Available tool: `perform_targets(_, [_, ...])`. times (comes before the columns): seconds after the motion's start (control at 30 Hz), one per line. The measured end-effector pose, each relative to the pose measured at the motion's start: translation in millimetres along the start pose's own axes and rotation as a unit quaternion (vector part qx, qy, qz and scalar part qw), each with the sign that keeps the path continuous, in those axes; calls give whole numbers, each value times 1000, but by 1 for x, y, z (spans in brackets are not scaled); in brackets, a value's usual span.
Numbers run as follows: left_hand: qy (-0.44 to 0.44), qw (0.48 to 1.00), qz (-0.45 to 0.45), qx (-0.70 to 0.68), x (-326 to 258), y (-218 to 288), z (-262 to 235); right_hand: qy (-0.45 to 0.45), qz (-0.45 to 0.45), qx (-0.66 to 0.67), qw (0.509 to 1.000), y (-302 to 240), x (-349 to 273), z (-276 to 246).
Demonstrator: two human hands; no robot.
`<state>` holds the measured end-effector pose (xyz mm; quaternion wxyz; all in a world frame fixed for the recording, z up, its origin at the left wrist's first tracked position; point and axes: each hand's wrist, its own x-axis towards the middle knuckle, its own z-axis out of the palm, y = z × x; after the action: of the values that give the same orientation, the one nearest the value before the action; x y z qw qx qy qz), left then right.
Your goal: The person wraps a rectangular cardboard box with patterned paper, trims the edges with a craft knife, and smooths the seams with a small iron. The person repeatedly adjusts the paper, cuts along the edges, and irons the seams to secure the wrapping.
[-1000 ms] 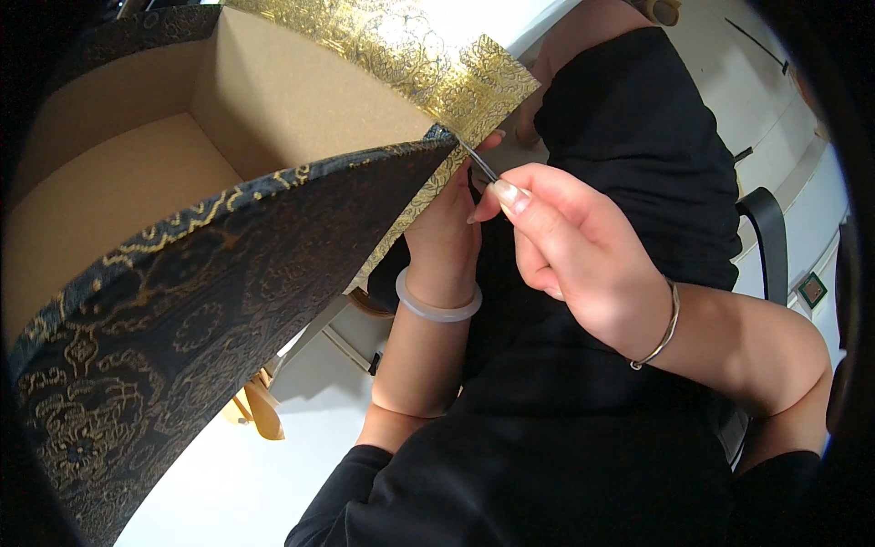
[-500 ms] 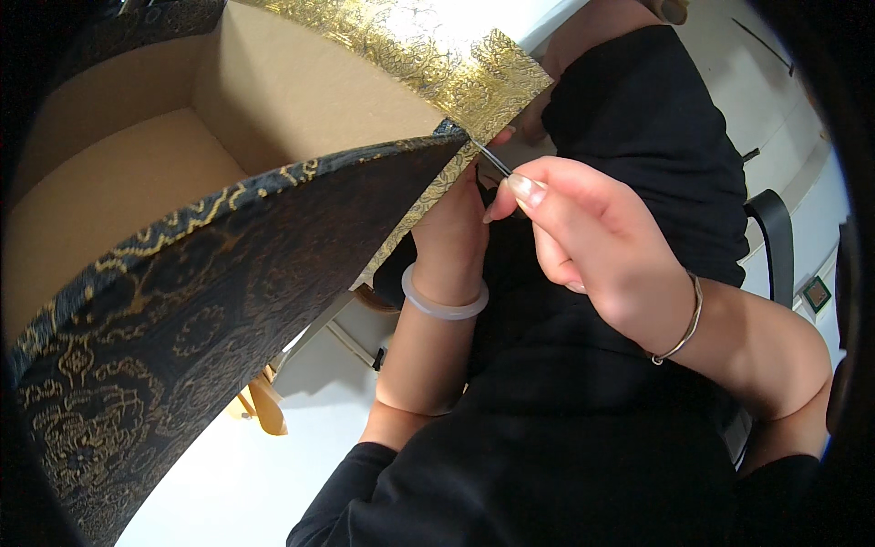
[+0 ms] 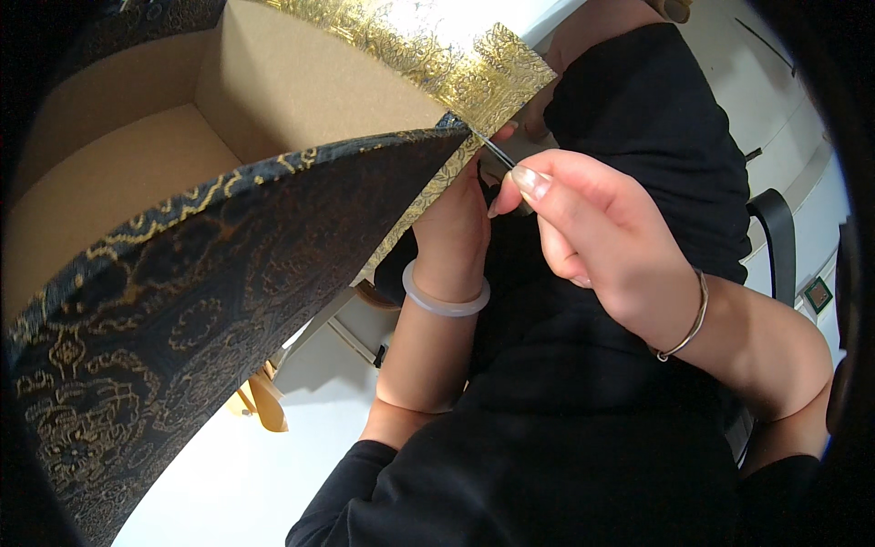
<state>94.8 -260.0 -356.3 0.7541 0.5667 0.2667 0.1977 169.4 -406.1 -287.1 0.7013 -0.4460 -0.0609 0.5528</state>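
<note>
A large box (image 3: 237, 219) covered in black cloth with gold patterning stands open at the left, its inside bare brown board (image 3: 292, 91). Along its base runs a gold patterned panel (image 3: 510, 73) that juts out past the box corner. My right hand (image 3: 592, 223) is closed in a pinch around thin metal tweezers (image 3: 497, 152), whose tip meets the corner where cloth and gold panel join. My left hand (image 3: 453, 219) is under the gold panel beside that corner. One fingertip shows past the panel's edge; the other fingers are hidden.
A bright white table surface (image 3: 210, 465) lies below the box, with a curled tan strip (image 3: 267, 406) on it. My black-clothed lap (image 3: 638, 137) is close behind my hands. A black curved chair part (image 3: 775, 242) stands at the right.
The box corner and gold panel have shifted very slightly up and right. My right hand with the tweezers has moved a little the same way; the tip stays at the corner.
</note>
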Motion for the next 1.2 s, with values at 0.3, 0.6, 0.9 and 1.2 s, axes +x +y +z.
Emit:
perform_targets(0.3, [11, 1000, 14, 12, 1, -2, -1, 11, 10, -19, 1000, -4, 1, 2])
perform_targets(0.6, [22, 1000, -7, -10, 0, 1, 1, 21, 16, -22, 999, -4, 1, 4])
perform_targets(0.9, [15, 1000, 8, -4, 0, 1, 1, 25, 18, -24, 999, -3, 1, 4])
perform_targets(1.2, [19, 1000, -1, 1, 0, 1, 1, 22, 19, -19, 999, -2, 1, 2])
